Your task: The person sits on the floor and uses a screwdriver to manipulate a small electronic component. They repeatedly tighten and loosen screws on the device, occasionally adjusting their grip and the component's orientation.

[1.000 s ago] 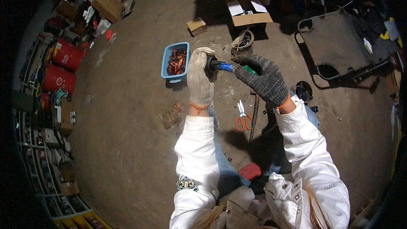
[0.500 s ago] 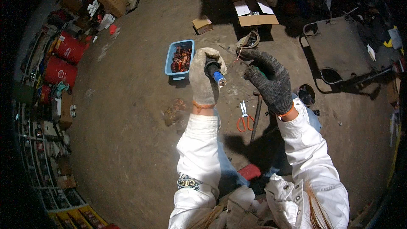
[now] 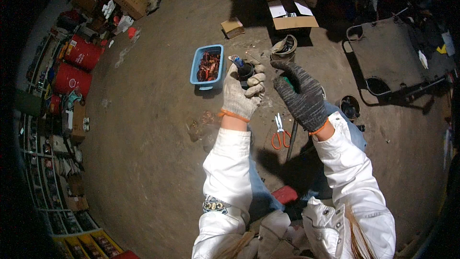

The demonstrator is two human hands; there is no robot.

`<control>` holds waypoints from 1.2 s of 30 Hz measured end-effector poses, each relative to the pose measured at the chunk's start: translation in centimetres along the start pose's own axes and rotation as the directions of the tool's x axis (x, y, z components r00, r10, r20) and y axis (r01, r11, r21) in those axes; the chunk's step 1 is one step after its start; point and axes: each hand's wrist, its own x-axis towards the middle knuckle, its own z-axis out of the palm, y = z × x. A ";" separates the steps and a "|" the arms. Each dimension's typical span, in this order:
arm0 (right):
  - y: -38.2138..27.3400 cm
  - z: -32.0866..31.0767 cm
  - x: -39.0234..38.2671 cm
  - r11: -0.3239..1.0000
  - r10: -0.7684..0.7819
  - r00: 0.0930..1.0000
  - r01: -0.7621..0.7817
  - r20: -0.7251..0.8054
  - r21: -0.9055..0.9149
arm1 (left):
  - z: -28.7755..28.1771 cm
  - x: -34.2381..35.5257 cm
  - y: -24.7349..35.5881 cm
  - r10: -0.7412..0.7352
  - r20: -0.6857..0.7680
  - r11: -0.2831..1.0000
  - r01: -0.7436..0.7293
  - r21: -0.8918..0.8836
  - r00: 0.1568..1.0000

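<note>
My left hand (image 3: 242, 91), in a pale work glove, grips a black cylindrical part (image 3: 244, 69) with a blue upper section that now points upward. My right hand (image 3: 302, 96), in a dark speckled glove, is closed on a green-handled tool (image 3: 287, 80), just right of the part; a thin shaft shows near it, partly hidden. Below, orange-handled scissors (image 3: 279, 134) lie beside a long dark metal tool (image 3: 292, 146) on the floor. A blue tub (image 3: 195, 69) of coppery scrap stands left of my left hand. Behind my right hand is a bucket (image 3: 282, 55).
An open cardboard box (image 3: 294, 21) and a small box (image 3: 232, 28) stand at the back. A dark framed seat (image 3: 388, 55) is at right, near a dark bucket (image 3: 350, 107). Red drums (image 3: 72, 79) and cluttered shelves (image 3: 43, 163) line the left.
My left hand has turned over, so the blue end swung from pointing sideways and down to pointing up. My right hand has moved slightly down, away from the part.
</note>
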 end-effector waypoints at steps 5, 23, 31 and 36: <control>0.0 1.5 -0.9 0.967 -0.202 0.979 0.204 0.027 -0.153 | 0.2 0.2 0.0 0.182 -0.085 0.975 -0.169 0.142 0.980; 0.3 1.6 -1.0 0.991 -0.125 0.988 0.129 0.093 -0.038 | -1.3 1.0 0.4 0.175 -0.060 0.969 -0.160 0.190 0.983; 1.0 0.2 -0.1 0.988 -0.056 0.965 0.016 0.257 0.154 | -0.6 -0.5 0.4 -0.019 0.063 0.998 0.015 0.064 0.998; 1.3 -0.9 0.9 0.954 0.032 0.916 -0.147 0.400 0.262 | -0.4 -0.3 0.7 -0.199 0.083 0.979 0.195 0.057 0.976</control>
